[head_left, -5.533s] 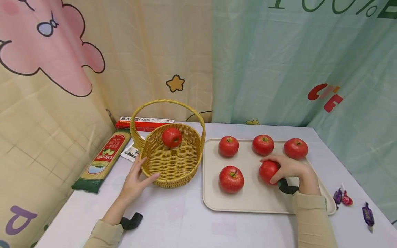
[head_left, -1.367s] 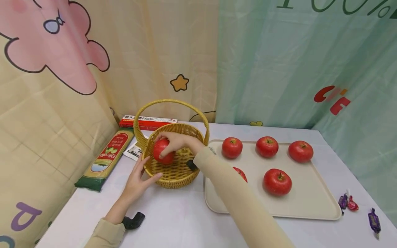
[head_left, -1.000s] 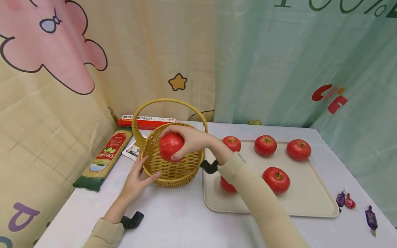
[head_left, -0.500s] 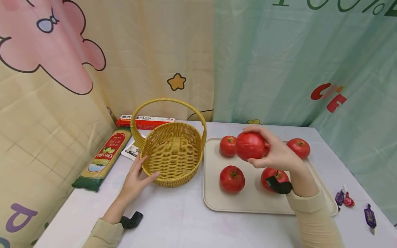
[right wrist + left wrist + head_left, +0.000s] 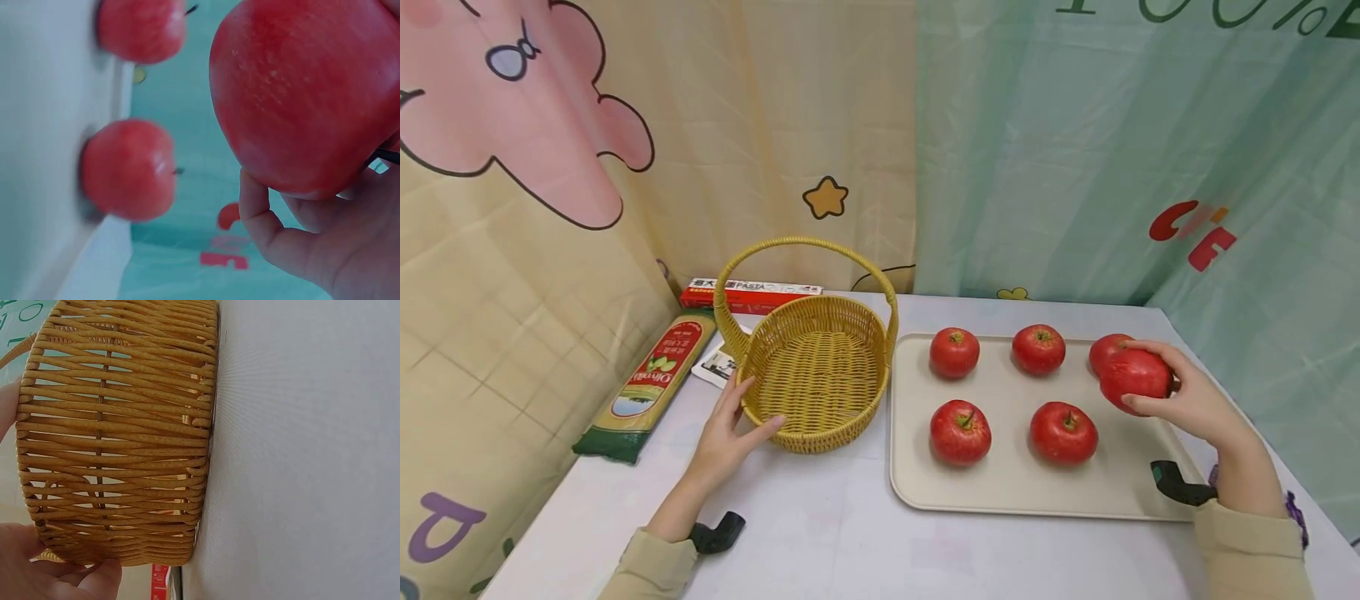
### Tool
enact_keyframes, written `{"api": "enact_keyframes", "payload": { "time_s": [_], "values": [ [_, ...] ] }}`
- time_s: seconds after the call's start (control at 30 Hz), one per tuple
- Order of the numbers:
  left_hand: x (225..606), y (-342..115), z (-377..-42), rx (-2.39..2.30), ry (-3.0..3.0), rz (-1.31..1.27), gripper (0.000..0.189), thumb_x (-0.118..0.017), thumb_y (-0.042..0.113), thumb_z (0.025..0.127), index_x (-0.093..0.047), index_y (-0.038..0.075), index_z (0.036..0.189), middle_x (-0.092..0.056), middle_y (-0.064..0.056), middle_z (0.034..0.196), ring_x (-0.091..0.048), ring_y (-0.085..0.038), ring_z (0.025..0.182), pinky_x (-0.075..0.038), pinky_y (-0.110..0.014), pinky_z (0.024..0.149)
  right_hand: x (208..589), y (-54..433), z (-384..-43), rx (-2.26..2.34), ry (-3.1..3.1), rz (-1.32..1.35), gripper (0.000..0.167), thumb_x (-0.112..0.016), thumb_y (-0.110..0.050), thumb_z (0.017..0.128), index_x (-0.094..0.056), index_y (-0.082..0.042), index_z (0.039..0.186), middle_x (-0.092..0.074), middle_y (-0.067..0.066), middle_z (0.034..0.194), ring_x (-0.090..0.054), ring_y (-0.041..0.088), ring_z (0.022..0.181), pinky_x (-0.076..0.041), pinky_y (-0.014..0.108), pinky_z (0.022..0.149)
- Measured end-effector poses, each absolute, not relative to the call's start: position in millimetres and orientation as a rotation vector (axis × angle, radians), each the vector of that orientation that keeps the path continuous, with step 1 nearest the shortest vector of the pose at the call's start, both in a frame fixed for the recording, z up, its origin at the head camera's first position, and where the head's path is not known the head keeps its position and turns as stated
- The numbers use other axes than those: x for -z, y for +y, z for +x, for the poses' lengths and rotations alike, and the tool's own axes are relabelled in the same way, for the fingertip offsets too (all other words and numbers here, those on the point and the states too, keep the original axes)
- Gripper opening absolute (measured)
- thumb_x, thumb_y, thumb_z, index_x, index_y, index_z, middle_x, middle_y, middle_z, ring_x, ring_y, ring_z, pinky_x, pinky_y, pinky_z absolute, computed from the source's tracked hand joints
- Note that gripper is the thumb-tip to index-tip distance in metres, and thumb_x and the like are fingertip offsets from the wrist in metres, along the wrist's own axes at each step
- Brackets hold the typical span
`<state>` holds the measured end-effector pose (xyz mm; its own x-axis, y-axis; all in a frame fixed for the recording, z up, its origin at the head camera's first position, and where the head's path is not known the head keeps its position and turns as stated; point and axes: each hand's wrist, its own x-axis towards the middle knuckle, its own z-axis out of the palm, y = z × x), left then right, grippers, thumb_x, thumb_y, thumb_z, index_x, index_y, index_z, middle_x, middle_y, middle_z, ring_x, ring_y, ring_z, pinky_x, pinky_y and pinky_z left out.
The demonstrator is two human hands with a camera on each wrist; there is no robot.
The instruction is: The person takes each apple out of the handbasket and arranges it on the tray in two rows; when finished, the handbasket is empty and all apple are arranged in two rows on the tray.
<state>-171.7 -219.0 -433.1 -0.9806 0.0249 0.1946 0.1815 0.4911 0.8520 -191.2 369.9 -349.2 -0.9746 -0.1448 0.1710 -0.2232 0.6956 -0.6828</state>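
A yellow wicker basket (image 5: 820, 379) with a tall hoop handle stands left of the middle, with nothing inside it. My left hand (image 5: 722, 446) holds its near left rim, the thumb over the edge; in the left wrist view, fingers (image 5: 103, 578) curl at the basket's side (image 5: 119, 444). On the right, my right hand (image 5: 1198, 408) grips a red apple (image 5: 1131, 379) between thumb and fingers, above the right part of a beige tray (image 5: 1000, 492). Several other red apples rest on the tray, including a near-right apple (image 5: 1063, 433) and a far-right apple (image 5: 1107, 348) partly hidden behind the held one.
Left of the basket lies a green-ended pasta packet (image 5: 658, 375), and behind it a red and white pasta box (image 5: 752, 296). A white card (image 5: 715, 367) is tucked beside the basket. Wrapped candy (image 5: 1295, 517) shows partly behind the right forearm. Printed curtains (image 5: 1037, 167) hang behind the table.
My right hand has lifted the apple out of the basket and carried it right, over the tray's right side. Earlier, another apple was moved within the basket's area. My left hand stays on the rim.
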Motion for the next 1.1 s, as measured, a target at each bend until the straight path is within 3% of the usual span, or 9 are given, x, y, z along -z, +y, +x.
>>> {"api": "enact_keyframes", "payload": {
  "time_s": [0.13,0.3,0.53,0.63,0.9,1.1],
  "values": [
    [432.7,-218.9,-171.9,1.495,-2.576,-0.179,0.084,-0.071,0.033,0.084,-0.025,0.0,0.146,0.004,-0.013,0.156,-0.006,-0.034,0.141,-0.022,-0.054,0.109,364.6,389.9,-189.5,-1.172,-2.842,0.241,0.078,-0.073,-0.015,0.08,-0.024,-0.001,0.14,-0.032,0.03,0.129,-0.034,0.044,0.106,-0.051,0.024,0.061],
    [433.1,-220.0,-171.7,1.503,-2.577,-0.169,0.084,-0.071,0.033,0.084,-0.024,0.001,0.146,0.004,-0.013,0.156,-0.006,-0.035,0.141,-0.021,-0.054,0.109,375.9,403.4,-191.2,-1.194,-2.902,0.218,0.074,-0.072,-0.018,0.081,-0.026,0.0,0.137,-0.032,0.031,0.128,-0.032,0.048,0.109,-0.051,0.031,0.065],
    [435.4,-220.9,-171.1,1.498,-2.585,-0.159,0.084,-0.071,0.033,0.084,-0.024,0.001,0.146,0.005,-0.011,0.156,-0.006,-0.036,0.141,-0.022,-0.054,0.109,392.6,415.8,-195.1,-1.153,-3.012,0.236,0.072,-0.071,-0.023,0.082,-0.03,0.004,0.135,-0.036,0.032,0.127,-0.035,0.049,0.109,-0.05,0.057,0.076],
    [435.4,-220.9,-171.0,1.498,-2.588,-0.157,0.084,-0.07,0.034,0.084,-0.024,0.001,0.147,0.005,-0.011,0.156,-0.006,-0.036,0.141,-0.022,-0.054,0.109,397.3,418.9,-194.8,-1.151,-3.035,0.233,0.075,-0.071,-0.024,0.081,-0.029,0.004,0.137,-0.035,0.033,0.127,-0.035,0.05,0.109,-0.048,0.061,0.078],
    [433.4,-219.4,-171.9,1.504,-2.582,-0.165,0.085,-0.071,0.034,0.084,-0.024,0.001,0.146,0.005,-0.013,0.156,-0.007,-0.036,0.141,-0.022,-0.054,0.109,395.7,422.5,-188.7,-1.135,-3.13,0.122,0.083,-0.074,-0.028,0.078,-0.025,0.004,0.137,-0.034,0.033,0.125,-0.033,0.051,0.109,-0.05,0.057,0.076],
    [432.0,-219.1,-172.4,1.49,-2.591,-0.158,0.084,-0.071,0.034,0.084,-0.025,0.001,0.146,0.004,-0.014,0.156,-0.007,-0.035,0.141,-0.022,-0.054,0.109,390.5,420.2,-184.4,-1.052,-3.2,0.075,0.083,-0.076,-0.031,0.076,-0.031,0.004,0.137,-0.037,0.035,0.123,-0.036,0.05,0.106,-0.053,0.052,0.072]
  ]
}}
